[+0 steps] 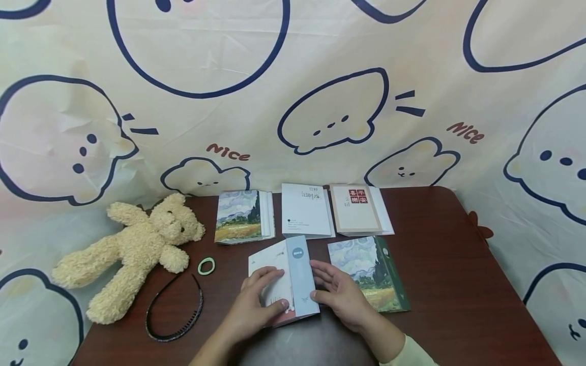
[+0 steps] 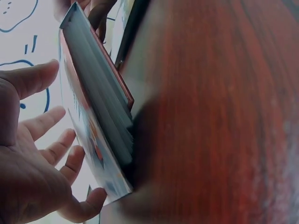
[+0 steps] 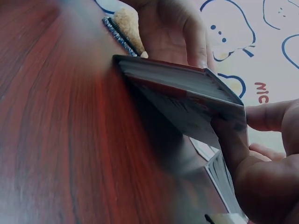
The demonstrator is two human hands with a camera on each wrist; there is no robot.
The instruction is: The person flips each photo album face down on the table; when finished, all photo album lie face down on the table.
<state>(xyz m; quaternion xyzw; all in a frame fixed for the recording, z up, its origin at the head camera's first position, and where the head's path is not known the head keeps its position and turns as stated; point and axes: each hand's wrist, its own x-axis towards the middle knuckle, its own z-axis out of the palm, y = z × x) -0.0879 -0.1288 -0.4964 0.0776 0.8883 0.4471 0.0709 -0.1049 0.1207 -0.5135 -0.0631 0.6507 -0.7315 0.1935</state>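
A small notebook (image 1: 270, 279) with a pale illustrated cover and light-blue strip (image 1: 303, 274) stands tilted between the hands, its page edges (image 2: 100, 88) facing the wearer. My left hand (image 1: 256, 300) touches the pale cover with spread, fairly straight fingers; the left wrist view shows this hand (image 2: 42, 163) alongside the cover. At the blue-strip edge, my right hand (image 1: 341, 295) holds the notebook between thumb and fingers. In the right wrist view one finger of the right hand (image 3: 266, 172) lies against the notebook's lower face (image 3: 187, 116).
Right of the hands lies a green-edged landscape notebook (image 1: 366, 274). Behind stand a landscape notebook (image 1: 238, 216), a white one (image 1: 304, 211) and a beige one (image 1: 354, 208). A teddy bear (image 1: 137, 249), green ring (image 1: 206, 266) and black headband (image 1: 174, 335) lie left on the brown table (image 1: 458, 284).
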